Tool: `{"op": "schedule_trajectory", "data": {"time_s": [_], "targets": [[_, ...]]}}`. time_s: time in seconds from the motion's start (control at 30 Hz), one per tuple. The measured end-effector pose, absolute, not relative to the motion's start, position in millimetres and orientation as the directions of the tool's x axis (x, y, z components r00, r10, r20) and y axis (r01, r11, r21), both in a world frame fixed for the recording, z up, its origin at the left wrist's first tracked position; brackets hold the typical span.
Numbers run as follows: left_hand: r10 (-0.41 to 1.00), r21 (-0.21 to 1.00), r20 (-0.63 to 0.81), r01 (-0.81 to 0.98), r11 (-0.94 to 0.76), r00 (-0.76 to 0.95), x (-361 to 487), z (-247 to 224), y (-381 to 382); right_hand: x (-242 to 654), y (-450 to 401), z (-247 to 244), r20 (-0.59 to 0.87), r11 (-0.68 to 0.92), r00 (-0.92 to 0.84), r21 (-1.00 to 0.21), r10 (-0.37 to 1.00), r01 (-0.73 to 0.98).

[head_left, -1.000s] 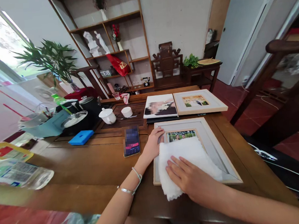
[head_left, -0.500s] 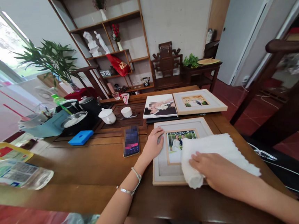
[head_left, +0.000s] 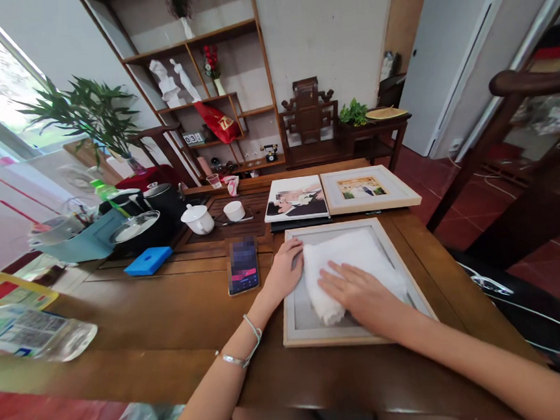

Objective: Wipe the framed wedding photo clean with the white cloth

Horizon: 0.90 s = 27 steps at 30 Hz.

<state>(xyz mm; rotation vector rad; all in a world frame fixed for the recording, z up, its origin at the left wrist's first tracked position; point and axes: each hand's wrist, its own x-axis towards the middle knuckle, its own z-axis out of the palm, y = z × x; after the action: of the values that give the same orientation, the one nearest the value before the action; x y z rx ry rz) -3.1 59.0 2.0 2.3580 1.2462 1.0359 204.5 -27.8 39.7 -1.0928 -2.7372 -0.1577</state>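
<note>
A soft white cloth (head_left: pixel 356 249) is lying across a rectangular pale-wood picture frame (head_left: pixel 340 339) on the brown wooden counter (head_left: pixel 172 324). We are resting our right hand (head_left: pixel 363 294) flat and spread on the cloth, our left hand (head_left: pixel 285 269) loosely spread on the frame's left edge.

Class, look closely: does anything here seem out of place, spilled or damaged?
Perhaps the red item on the shelves: it slants across their front edges rather than sitting inside. I see no spill or damage, though the white cloth hides much of the framed picture.
</note>
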Motion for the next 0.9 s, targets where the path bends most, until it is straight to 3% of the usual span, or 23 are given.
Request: {"op": "schedule_trajectory", "data": {"time_s": [0.13, 0.23, 0.4, 0.53, 0.6, 0.7, 0.8, 0.9], "targets": [[0.815, 0.532, 0.46, 0.625, -0.571, 0.354, -2, 3, 57, 221, 0, 44, 0.158, 0.514, -0.516, 0.055, 0.842, 0.856], [0.807, 0.525, 0.471, 0.622, -0.581, 0.356, -2, 2, 57, 221, -1, 47, 0.133, 0.515, -0.515, 0.034, 0.847, 0.856], [0.793, 0.52, 0.481, 0.606, -0.602, 0.375, -3, 1, 58, 216, -26, 65, -0.004, 0.768, -0.798, -0.268, 0.603, 0.581], [0.798, 0.522, 0.482, 0.613, -0.593, 0.362, -3, 2, 57, 239, -22, 87, -0.094, 0.702, -0.852, -0.525, 0.515, 0.482], [0.804, 0.518, 0.472, 0.624, -0.585, 0.362, -2, 3, 57, 257, -11, 89, -0.12, 0.651, -0.843, -0.583, 0.524, 0.487], [0.806, 0.516, 0.465, 0.627, -0.583, 0.367, -2, 4, 57, 275, 7, 78, -0.074, 0.62, -0.735, -0.486, 0.674, 0.617], [0.802, 0.514, 0.467, 0.624, -0.589, 0.373, -3, 3, 57, 273, 20, 59, 0.122, 0.551, -0.538, -0.208, 0.834, 0.808], [0.807, 0.516, 0.459, 0.628, -0.583, 0.371, -3, 4, 57, 259, 30, 43, 0.276, 0.447, -0.43, 0.002, 0.86, 0.894]]}}
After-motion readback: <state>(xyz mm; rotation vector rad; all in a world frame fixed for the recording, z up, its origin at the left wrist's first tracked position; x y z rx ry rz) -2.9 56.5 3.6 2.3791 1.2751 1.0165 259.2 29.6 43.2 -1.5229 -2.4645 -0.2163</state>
